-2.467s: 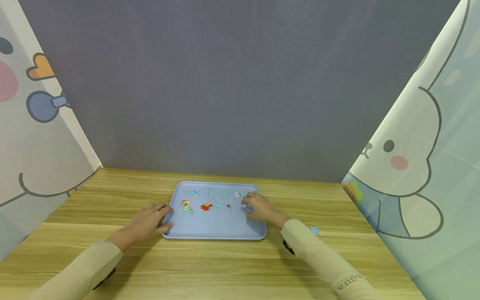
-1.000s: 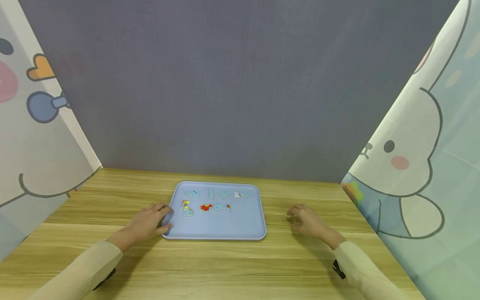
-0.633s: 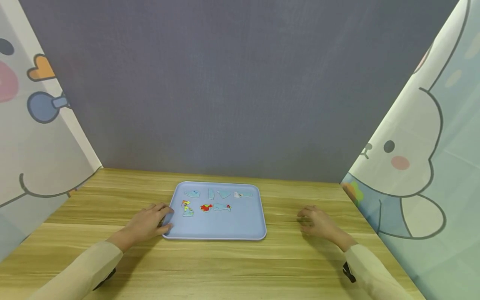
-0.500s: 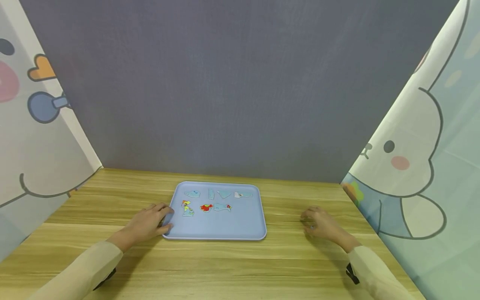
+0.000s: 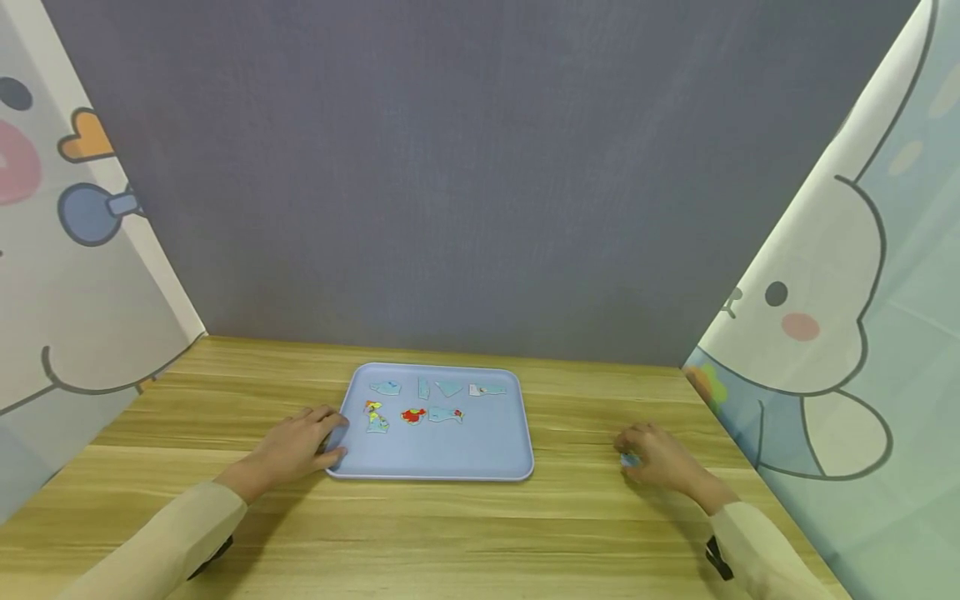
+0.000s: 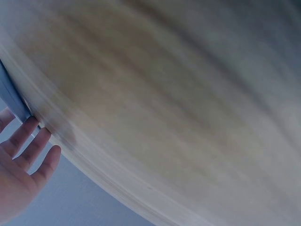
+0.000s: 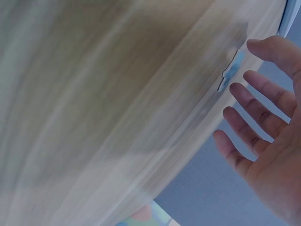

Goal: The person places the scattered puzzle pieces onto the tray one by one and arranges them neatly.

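Observation:
My left hand (image 5: 295, 446) rests at the left edge of a pale blue tray (image 5: 450, 457), fingers extended. In the left wrist view its fingertips (image 6: 43, 134) are at the tray's rim (image 6: 11, 92). To the right of the tray, my right hand (image 5: 660, 457) is over a small light-blue puzzle piece (image 5: 630, 460) on the table. The right wrist view shows thumb and fingers spread loosely around that puzzle piece (image 7: 233, 69), not gripping it. Inside the tray lie several flat puzzle pieces: a red-patterned piece (image 5: 412, 416), a yellow-and-blue piece (image 5: 376, 417) and light-blue ones in the upper row.
The tray stands on a wood-grain table (image 5: 450, 533). A dark grey panel (image 5: 450, 183) rises behind the table. Cartoon-printed walls stand at left (image 5: 97, 308) and right (image 5: 810, 400).
My right hand has moved from above the tray's right side rightwards to the loose puzzle piece, leaving a light-blue piece in the upper row uncovered. The left hand has stayed put.

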`<state>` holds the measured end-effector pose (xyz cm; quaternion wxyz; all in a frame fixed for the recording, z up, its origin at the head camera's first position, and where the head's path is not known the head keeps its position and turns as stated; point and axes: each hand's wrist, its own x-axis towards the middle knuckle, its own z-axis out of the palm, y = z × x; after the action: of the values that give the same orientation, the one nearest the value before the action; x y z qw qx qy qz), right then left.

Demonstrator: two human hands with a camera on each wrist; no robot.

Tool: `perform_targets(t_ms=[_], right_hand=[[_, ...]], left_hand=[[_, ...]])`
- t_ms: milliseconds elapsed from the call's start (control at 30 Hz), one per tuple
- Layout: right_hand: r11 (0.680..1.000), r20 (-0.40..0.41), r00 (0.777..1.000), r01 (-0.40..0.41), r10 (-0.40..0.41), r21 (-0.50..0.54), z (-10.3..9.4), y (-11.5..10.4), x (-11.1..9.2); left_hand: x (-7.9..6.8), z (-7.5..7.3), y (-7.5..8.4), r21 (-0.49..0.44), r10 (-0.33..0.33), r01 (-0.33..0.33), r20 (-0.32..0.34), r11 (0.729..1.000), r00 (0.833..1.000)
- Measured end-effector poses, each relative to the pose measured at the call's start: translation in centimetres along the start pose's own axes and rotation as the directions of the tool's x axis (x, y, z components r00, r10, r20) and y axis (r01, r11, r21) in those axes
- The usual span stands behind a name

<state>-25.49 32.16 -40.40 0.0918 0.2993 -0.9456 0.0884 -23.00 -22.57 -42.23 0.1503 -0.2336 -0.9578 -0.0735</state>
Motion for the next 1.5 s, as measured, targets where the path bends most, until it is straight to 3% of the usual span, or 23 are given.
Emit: perform_targets(t_ms=[233,900,1133,1500], right_hand=[[0.999,0.019,0.998,-0.054,0.054,0.006,-0.05,-0.16,-0.47],[0.995,0.064,0.994,-0.093,0.091,0.027,-0.2,-0.41,-0.44],[0.981,0.108,0.982,-0.165,0.154,0.101,-0.26,-0.7,-0.11],[0.985,0.078,0.986,-0.154,0.148,0.074,0.05,-0.44,-0.23]], left_hand=[[-0.03,-0.01,-0.12,-0.004,-0.005,0.005,0.011,1.0,1.0],[-0.04,-0.14,-0.04,-0.011,-0.01,0.011,0.009,1.0,1.0],[-0.01,-0.2,-0.09,-0.016,0.003,-0.003,0.011,1.0,1.0],[-0.02,-0.35,0.08,-0.016,0.002,-0.002,0.019,1.0,1.0]])
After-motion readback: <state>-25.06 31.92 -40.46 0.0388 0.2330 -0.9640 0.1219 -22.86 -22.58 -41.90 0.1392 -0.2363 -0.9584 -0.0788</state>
